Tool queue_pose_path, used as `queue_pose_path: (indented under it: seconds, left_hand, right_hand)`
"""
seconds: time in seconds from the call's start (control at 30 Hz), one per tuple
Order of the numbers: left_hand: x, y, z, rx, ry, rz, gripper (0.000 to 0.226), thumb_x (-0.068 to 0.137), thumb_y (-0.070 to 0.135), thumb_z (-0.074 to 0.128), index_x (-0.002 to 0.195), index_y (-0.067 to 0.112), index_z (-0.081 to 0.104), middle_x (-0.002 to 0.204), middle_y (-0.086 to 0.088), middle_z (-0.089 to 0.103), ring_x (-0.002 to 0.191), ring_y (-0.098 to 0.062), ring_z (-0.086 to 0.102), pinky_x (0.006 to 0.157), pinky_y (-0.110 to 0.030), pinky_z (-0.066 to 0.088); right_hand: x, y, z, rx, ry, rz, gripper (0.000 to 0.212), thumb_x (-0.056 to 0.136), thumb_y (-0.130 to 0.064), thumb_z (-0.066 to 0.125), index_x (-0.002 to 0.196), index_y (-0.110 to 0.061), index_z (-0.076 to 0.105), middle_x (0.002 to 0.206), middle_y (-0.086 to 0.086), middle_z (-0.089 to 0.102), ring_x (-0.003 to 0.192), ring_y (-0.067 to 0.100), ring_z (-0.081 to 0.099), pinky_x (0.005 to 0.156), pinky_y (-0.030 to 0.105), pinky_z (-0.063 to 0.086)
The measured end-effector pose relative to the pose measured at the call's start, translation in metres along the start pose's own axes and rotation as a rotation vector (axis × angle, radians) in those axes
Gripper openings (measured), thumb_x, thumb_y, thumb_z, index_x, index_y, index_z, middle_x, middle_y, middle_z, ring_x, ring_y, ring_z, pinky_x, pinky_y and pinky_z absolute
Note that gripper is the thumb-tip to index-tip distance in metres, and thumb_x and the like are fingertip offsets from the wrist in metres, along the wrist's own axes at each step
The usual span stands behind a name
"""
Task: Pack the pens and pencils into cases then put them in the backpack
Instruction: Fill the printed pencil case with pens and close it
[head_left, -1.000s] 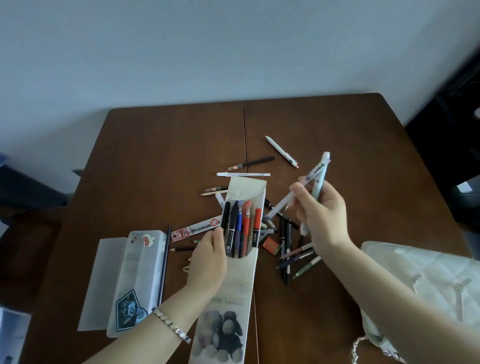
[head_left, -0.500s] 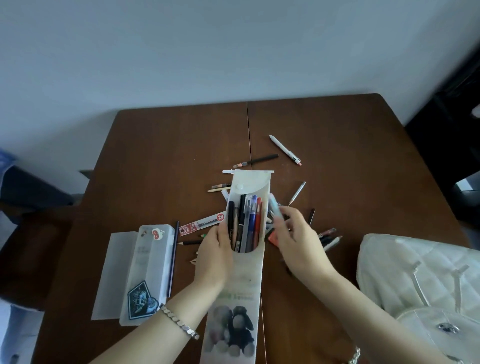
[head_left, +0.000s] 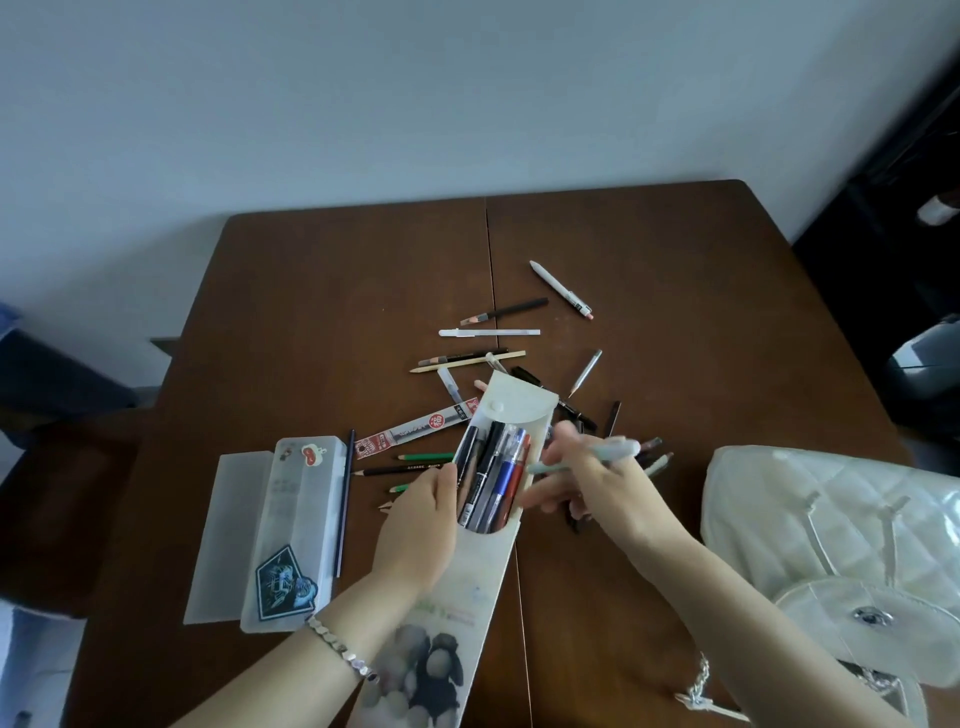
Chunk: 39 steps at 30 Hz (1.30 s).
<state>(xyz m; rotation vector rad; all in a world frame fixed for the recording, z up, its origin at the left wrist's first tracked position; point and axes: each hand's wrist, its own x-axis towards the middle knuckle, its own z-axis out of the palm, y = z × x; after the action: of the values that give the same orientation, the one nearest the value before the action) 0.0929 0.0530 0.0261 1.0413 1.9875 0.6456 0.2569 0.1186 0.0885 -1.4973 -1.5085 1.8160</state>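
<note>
From the head view I see the left hand gripping the open case by its edge, and the right hand pinching a pale pen beside its mouth. The case looks crowded, so I'd worry the pen snags and knocks others out.

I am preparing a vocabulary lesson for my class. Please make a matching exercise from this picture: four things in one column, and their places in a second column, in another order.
Things
1. pale green pen
2. flap case
3. frosted box case
4. white backpack

Places
A. at the far right, untouched
B. held by the left hand, pens inside
C. left of both hands, untouched
D. pinched in the right hand

Pairs: 1-D, 2-B, 3-C, 4-A
</note>
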Motion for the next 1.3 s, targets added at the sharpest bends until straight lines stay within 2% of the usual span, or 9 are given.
queue_pose_path:
  seconds: [0.13, 0.3, 0.4, 0.47, 0.67, 0.83, 0.9, 1.07, 1.3]
  left_hand:
    - [-0.010, 0.006, 0.002, 0.028, 0.013, 0.070, 0.037, 0.098, 0.038, 0.027, 0.088, 0.018, 0.057, 0.076, 0.005, 0.063, 0.071, -0.007, 0.060, 0.057, -0.011, 0.043]
    - [-0.015, 0.021, 0.007, -0.008, 0.013, 0.101, 0.041, 0.100, 0.038, 0.025, 0.097, 0.019, 0.061, 0.087, 0.003, 0.067, 0.082, -0.008, 0.062, 0.074, -0.030, 0.051]
    - [-0.014, 0.024, 0.013, -0.011, 0.022, 0.129, 0.046, 0.099, 0.040, 0.024, 0.099, 0.016, 0.063, 0.086, 0.001, 0.069, 0.082, -0.011, 0.064, 0.076, -0.036, 0.051]
    - [-0.013, 0.022, 0.015, 0.012, 0.007, 0.128, 0.046, 0.099, 0.042, 0.024, 0.101, 0.019, 0.063, 0.088, 0.002, 0.069, 0.084, -0.012, 0.064, 0.078, -0.039, 0.052]
    - [-0.006, 0.023, 0.014, -0.018, 0.017, 0.102, 0.045, 0.099, 0.042, 0.025, 0.101, 0.018, 0.064, 0.085, 0.001, 0.068, 0.079, -0.011, 0.065, 0.074, -0.038, 0.054]
    - [-0.003, 0.025, 0.018, -0.015, 0.004, 0.085, 0.046, 0.099, 0.042, 0.024, 0.102, 0.018, 0.063, 0.086, 0.003, 0.067, 0.080, -0.009, 0.063, 0.065, -0.024, 0.048]
    - [-0.001, 0.020, 0.015, -0.007, 0.022, 0.041, 0.043, 0.099, 0.042, 0.024, 0.100, 0.019, 0.061, 0.084, 0.005, 0.065, 0.079, -0.006, 0.061, 0.061, -0.019, 0.046]
    - [0.007, 0.011, 0.006, 0.023, 0.082, -0.047, 0.045, 0.099, 0.039, 0.023, 0.091, 0.010, 0.057, 0.072, 0.001, 0.056, 0.065, -0.007, 0.054, 0.049, -0.014, 0.035]
    - [0.011, 0.004, 0.004, 0.001, 0.122, -0.083, 0.045, 0.100, 0.036, 0.026, 0.083, 0.007, 0.056, 0.064, -0.001, 0.051, 0.057, -0.008, 0.048, 0.048, -0.018, 0.032]
  right_hand:
    - [0.004, 0.005, 0.009, -0.110, 0.113, -0.051, 0.048, 0.099, -0.031, 0.029, 0.068, -0.020, 0.065, 0.042, -0.003, 0.039, 0.037, 0.007, 0.031, 0.040, 0.019, 0.025]
    - [0.013, 0.007, 0.014, -0.093, 0.323, -0.136, 0.005, 0.091, -0.023, 0.055, 0.090, -0.020, 0.051, 0.061, -0.007, 0.056, 0.047, 0.005, 0.056, 0.048, 0.021, 0.050]
    - [0.013, 0.014, 0.016, -0.140, 0.460, -0.234, 0.071, 0.081, -0.015, 0.070, 0.134, -0.025, 0.024, 0.076, -0.013, 0.055, 0.064, 0.007, 0.064, 0.055, 0.019, 0.056]
    - [0.015, 0.015, 0.013, -0.162, 0.489, -0.240, 0.090, 0.077, -0.013, 0.073, 0.143, -0.025, 0.013, 0.075, -0.022, 0.049, 0.064, 0.002, 0.062, 0.054, 0.011, 0.052]
    - [0.011, 0.030, 0.018, -0.392, 0.432, -0.412, 0.042, 0.079, -0.022, 0.072, 0.118, -0.015, 0.058, 0.098, -0.010, 0.055, 0.091, 0.010, 0.059, 0.074, 0.007, 0.049]
    - [0.014, 0.046, 0.014, -0.639, 0.479, -0.608, 0.036, 0.076, -0.019, 0.075, 0.109, -0.009, 0.067, 0.108, 0.001, 0.067, 0.108, 0.017, 0.049, 0.094, 0.027, 0.038]
    - [0.018, 0.050, -0.002, -0.506, 0.602, -0.515, 0.022, 0.079, -0.012, 0.071, 0.101, -0.010, 0.068, 0.098, 0.000, 0.066, 0.096, 0.012, 0.050, 0.087, 0.026, 0.042]
    - [0.057, 0.094, -0.050, -0.204, 0.649, 0.324, 0.033, 0.087, -0.014, 0.057, 0.116, -0.003, 0.047, 0.098, 0.013, 0.064, 0.078, 0.024, 0.058, 0.062, 0.025, 0.041]
    - [0.097, 0.110, -0.049, -0.297, 0.638, 0.557, 0.054, 0.088, -0.017, 0.057, 0.129, 0.002, 0.027, 0.124, 0.025, 0.051, 0.102, 0.038, 0.057, 0.070, 0.035, 0.044]
